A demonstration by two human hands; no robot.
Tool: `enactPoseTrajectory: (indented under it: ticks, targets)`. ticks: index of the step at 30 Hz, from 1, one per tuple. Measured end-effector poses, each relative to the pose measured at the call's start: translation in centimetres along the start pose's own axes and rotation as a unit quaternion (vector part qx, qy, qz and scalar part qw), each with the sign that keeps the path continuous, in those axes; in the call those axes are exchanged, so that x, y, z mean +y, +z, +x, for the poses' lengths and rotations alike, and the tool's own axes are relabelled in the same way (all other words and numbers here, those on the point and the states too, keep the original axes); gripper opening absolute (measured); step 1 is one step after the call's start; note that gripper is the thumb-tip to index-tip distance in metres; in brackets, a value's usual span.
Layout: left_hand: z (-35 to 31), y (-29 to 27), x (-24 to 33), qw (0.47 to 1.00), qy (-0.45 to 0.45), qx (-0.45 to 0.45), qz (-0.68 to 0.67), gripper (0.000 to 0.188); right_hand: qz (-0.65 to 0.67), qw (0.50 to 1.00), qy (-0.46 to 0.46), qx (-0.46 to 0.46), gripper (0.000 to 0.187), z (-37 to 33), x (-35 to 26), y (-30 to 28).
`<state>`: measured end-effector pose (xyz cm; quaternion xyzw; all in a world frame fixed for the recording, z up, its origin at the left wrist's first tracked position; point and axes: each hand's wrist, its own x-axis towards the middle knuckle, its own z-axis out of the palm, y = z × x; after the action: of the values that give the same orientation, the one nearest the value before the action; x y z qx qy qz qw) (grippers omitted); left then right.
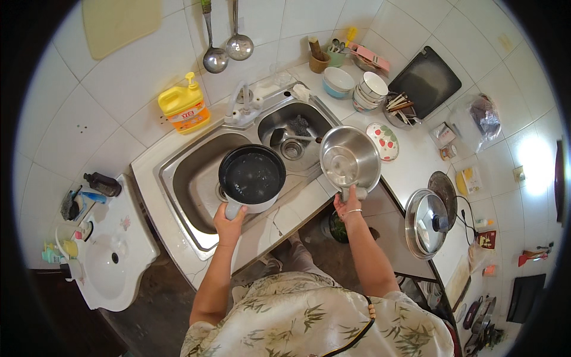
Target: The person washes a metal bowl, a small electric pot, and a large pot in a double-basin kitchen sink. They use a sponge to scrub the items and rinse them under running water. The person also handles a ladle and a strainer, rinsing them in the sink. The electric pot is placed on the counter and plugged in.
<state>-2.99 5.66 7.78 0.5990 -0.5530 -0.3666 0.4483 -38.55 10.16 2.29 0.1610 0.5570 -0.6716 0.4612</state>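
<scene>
My left hand (230, 223) is closed round the grey handle of a small saucepan (252, 174), white outside and black inside, which I hold over the left bowl's edge of the double sink (190, 169). In my right hand (351, 202) is the handle of a stainless steel pot (350, 156), tilted so its shiny inside shows, over the counter right of the sink. Wet spots glint inside the saucepan. A long-handled utensil (300, 138) and a dark scrubber (299, 124) lie in the right bowl.
Behind the sink stand a faucet (241, 107) and a yellow detergent jug (184, 106). Bowls (373, 86), a strawberry-patterned plate (382, 141) and a glass pot lid (430, 221) sit on the right counter. Two ladles (239, 46) hang above. A white washbasin (113, 238) stands at left.
</scene>
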Motion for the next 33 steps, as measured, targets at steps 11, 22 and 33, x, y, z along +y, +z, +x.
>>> enactPoseTrajectory:
  ticks: [11, 22, 33]
  targets:
    - [-0.8, -0.4, 0.2, 0.998, 0.052, 0.040, -0.019, 0.031, -0.208, 0.938, -0.278, 0.007, 0.046, -5.0, 0.9, 0.3]
    - [-1.0, -3.2, 0.1, 0.998, 0.034, 0.045, 0.028, 0.031, -0.552, 0.567, -0.583, -0.181, 0.026, -4.6, -0.7, 4.9]
    - [0.0, -3.3, -0.2, 0.993, -0.002, 0.094, 0.075, 0.029, -0.656, 0.315, -0.454, -0.514, 0.037, -11.2, 7.1, 24.3]
